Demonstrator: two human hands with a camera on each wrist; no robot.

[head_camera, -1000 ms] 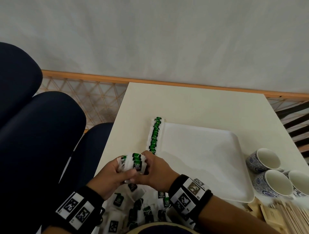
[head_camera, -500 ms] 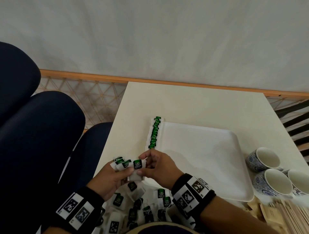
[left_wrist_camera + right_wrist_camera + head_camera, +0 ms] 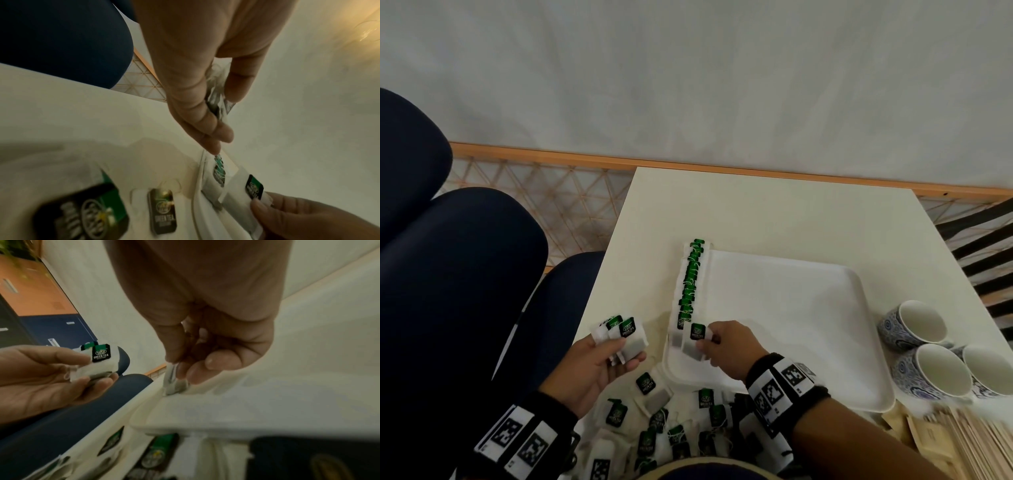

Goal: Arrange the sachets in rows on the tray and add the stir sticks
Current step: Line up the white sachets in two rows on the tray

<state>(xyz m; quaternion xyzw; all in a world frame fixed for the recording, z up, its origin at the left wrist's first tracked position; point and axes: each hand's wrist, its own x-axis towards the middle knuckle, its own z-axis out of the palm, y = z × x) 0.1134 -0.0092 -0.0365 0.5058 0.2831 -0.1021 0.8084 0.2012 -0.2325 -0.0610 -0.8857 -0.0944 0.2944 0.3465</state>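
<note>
The person has bare arms and two bare hands. Each wrist wears a thick black band [image 3: 787, 394]. The bands have white squares stuck on them, with black blocky patterns like little mazes. The band on the left wrist [image 3: 524, 442] shows two such squares side by side. The band on the right wrist shows about three.

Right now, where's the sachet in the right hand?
In the head view, the sachet sits pinched in the right hand at the tray's near-left corner, ending the row.
</note>
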